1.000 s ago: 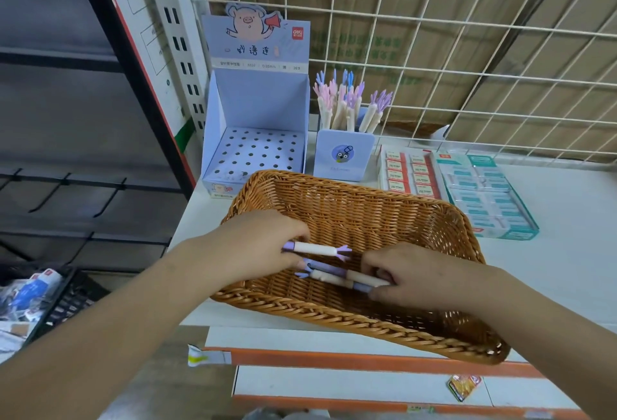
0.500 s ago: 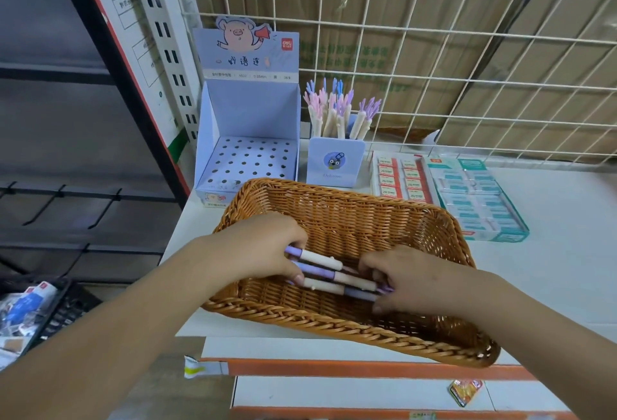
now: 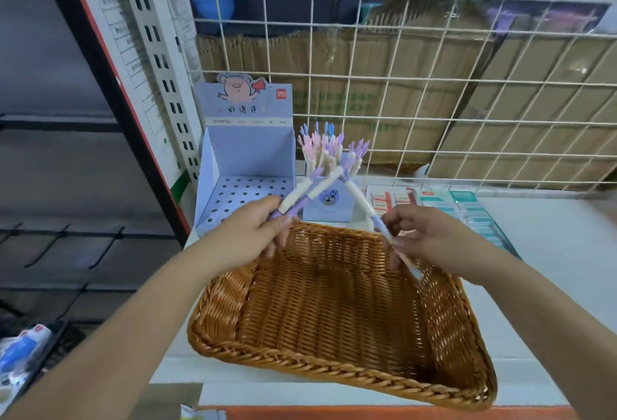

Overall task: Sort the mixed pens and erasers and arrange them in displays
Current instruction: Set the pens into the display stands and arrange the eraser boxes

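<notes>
My left hand (image 3: 247, 236) grips two cream and purple pens (image 3: 305, 194) that point up and to the right. In my right hand (image 3: 430, 239) is one pen (image 3: 362, 204) of the same kind, slanting up to the left. Both hands hover over the far rim of the wicker basket (image 3: 334, 366), whose inside shows no items. Behind them stands a small blue pen cup (image 3: 329, 204) holding several pens with pink, blue and purple tops. To its left is a light blue display stand (image 3: 247, 152) with a perforated base.
Trays of boxed erasers (image 3: 394, 200) and a teal eraser tray (image 3: 474, 212) lie on the white shelf to the right of the cup. A white wire grid (image 3: 434, 85) backs the shelf. A dark rack with a crate of goods (image 3: 23, 356) sits at the lower left.
Both hands have lifted out of the basket with the pens and risen toward the pen cup. The view has shifted upward and closer.
</notes>
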